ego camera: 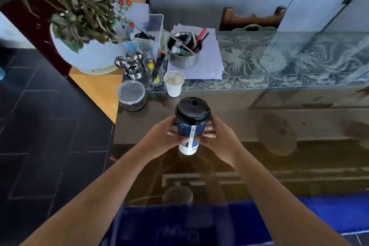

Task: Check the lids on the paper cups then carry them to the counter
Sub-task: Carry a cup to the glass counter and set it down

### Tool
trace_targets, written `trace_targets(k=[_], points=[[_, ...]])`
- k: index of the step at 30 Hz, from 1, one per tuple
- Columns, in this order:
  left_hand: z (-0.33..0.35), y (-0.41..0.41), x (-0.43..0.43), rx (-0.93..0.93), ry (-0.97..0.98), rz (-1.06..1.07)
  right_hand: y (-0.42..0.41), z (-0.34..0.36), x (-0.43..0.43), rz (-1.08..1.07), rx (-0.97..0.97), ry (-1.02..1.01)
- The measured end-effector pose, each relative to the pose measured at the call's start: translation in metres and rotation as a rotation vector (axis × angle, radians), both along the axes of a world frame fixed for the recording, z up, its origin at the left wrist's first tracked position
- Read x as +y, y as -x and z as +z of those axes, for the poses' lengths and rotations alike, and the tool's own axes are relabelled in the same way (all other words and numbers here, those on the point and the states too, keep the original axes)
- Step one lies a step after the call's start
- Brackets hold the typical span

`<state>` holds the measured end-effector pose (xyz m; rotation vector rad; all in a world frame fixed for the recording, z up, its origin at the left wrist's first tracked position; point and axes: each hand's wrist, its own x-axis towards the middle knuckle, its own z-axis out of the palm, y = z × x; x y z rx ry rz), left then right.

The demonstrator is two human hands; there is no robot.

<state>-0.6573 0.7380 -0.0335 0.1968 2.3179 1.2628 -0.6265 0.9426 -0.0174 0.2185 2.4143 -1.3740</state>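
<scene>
Glass-topped counter (279,94) fills the background, a dragon pattern showing under the pane, its left end cluttered; dark tiled floor (40,126) off to the left. Largest item on the clutter end: white ribbed planter (93,56) with dry foliage. Next, steel pot (184,54) stuffed with pens and tubes, sitting on loose white paper. Then a clear lidded tub (131,94), and an open white paper cup (174,83) with no lid, pale froth visible inside, standing at the counter's near edge

Both arms reach forward. Left hand (159,140) and right hand (219,142) hold 1 blue paper cup (190,136) upright in the air, just short of the counter and nearer the camera than the open cup. Black lid (192,111) sits on top, sip tab at the far side; rim looks seated all round on the near side, far side not visible

Fingers of both hands wrap the upper half of the cup wall from opposite sides, clamped on the sleeve just below the lid rim. Lid stands above the fingers, clear of them; white base of the cup hangs below the palms, unsupported

Handling judgement: paper wall is thin and gives under pressure, so a hard squeeze could bow the mouth and pop the lid. Weight unknown, contents hidden. Best hold is mid-wall with light, even pressure, or 1 hand under the base. Lid plastic is stiff but only friction-fitted; never lift by it

Open cup beyond the fingertips has no lid to check
</scene>
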Motion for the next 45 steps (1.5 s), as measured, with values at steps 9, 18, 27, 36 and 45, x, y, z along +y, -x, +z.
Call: trace_targets(k=[9,18,27,36,45], points=[[-0.032,0.038,-0.006,0.067,0.065,-0.025,0.041,-0.029,0.0,0.061,0.042,-0.063],[-0.044,0.039,-0.007,0.101,0.025,-0.022,0.043,-0.04,0.002,0.07,0.084,-0.045],[-0.053,0.028,-0.004,0.119,-0.004,0.004,0.033,-0.049,0.001,0.068,0.052,-0.065],[-0.054,0.01,-0.011,0.022,0.08,-0.017,0.013,-0.049,0.003,0.031,-0.022,-0.128],[-0.003,-0.016,-0.029,0.08,0.397,-0.043,-0.02,-0.002,0.017,0.07,-0.07,-0.387]])
